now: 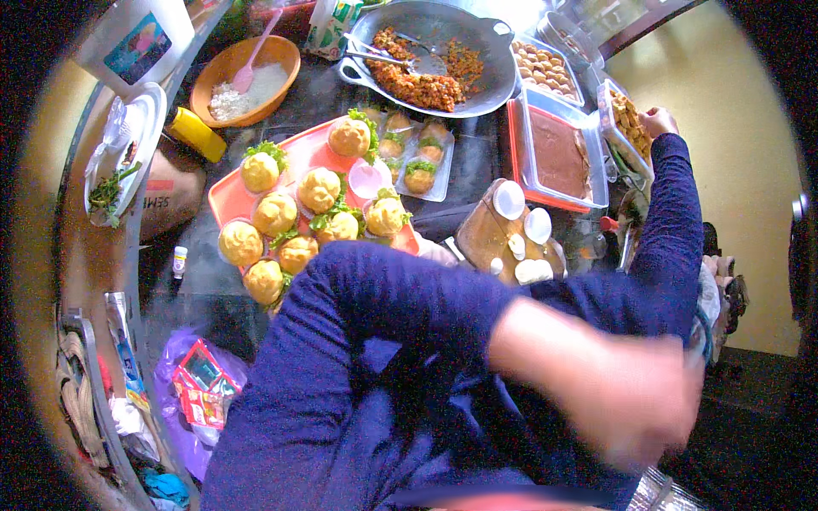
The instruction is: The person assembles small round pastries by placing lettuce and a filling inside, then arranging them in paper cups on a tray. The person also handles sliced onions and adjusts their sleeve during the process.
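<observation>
Closest in, a blurred hand (635, 396) sweeps across the lower right on the end of a dark blue sleeve (375, 341) that crosses the body from the left, so I take it for the left hand; it is too smeared for me to tell whether its grip is wide, narrow or holding something. Just past that sleeve sits an orange tray (294, 157) on the dark counter (477, 170), loaded with round yellow buns (319, 189) set in clear cups with green lettuce tucked beside them. To the right of the tray stands a clear tub (503, 234) with small white lidded cups on top. Farther out, a clear pack of smaller filled buns (419, 153) lies just beyond the tray, and a red-rimmed container of brown paste (558, 153) rests to its right. The right arm stretches far out along the right side, and the right hand (658, 122) touches the edge of a clear box of fried pieces (629, 123); its fingers curl at the rim, though I cannot tell how firmly the grip closes. At the far end sit a grey wok of reddish-brown filling (426, 81) and an orange bowl of white grains (247, 81) with a pink spoon.
</observation>
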